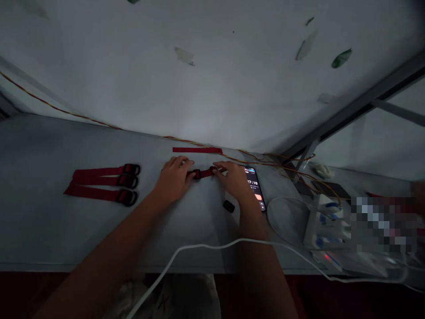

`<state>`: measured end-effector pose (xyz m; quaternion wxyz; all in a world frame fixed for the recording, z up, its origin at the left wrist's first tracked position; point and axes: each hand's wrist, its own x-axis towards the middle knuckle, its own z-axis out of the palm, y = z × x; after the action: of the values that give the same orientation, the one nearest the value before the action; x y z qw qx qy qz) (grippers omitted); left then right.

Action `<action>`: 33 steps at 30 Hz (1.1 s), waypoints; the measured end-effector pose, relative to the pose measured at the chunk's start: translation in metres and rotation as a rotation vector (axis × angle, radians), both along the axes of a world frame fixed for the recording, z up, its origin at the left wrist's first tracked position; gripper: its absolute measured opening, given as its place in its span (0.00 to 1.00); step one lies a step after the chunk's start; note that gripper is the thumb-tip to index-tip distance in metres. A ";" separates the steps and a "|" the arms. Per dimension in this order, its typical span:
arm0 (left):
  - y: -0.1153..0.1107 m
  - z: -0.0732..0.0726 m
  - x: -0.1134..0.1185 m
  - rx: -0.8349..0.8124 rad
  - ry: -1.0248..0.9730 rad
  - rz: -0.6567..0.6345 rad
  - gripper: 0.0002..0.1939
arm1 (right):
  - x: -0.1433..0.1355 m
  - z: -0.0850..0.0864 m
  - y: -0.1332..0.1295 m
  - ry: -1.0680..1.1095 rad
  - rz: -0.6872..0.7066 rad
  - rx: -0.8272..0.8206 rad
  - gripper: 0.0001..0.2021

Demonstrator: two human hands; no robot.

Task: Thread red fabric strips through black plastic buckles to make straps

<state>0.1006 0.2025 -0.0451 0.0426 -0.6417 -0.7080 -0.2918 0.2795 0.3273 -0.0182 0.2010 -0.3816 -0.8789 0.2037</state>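
Note:
A short red webbing strap (pixel 206 173) with a black buckle (pixel 197 174) lies stretched between my hands, low over the table. My left hand (pixel 175 177) pinches its left end beside the buckle. The fingers of my right hand (pixel 231 178) are closed on the other end, where another dark part is mostly hidden by the fingertips. Just beyond my hands lies a loose, flat red strip (pixel 197 150). A small black buckle piece (pixel 229 206) rests on the table below my right hand.
Three red straps with black buckles (pixel 128 180) lie at the left. A lit phone (pixel 255 188) sits beside my right wrist. A white cable (pixel 212 246) crosses over my forearms. Twisted wires (pixel 189 141) run along the wall; a white power strip (pixel 327 221) stands at the right.

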 end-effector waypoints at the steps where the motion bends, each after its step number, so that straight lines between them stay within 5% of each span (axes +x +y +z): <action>1: 0.002 -0.002 0.003 -0.025 -0.043 -0.050 0.18 | -0.001 -0.001 0.001 -0.019 -0.013 0.011 0.13; 10: 0.014 -0.002 0.000 -0.177 -0.405 -0.058 0.14 | -0.009 -0.013 0.003 0.009 -0.131 -0.070 0.04; 20: 0.012 0.006 0.000 -0.319 -0.363 0.087 0.09 | -0.006 -0.009 -0.002 0.037 -0.166 -0.181 0.07; 33: 0.010 0.011 -0.016 -0.350 -0.421 0.084 0.10 | -0.002 -0.013 0.004 0.092 -0.123 -0.350 0.08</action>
<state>0.0848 0.2127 -0.0339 -0.2048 -0.5345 -0.7670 -0.2899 0.2775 0.3315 -0.0312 0.1835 -0.4538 -0.7951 0.3580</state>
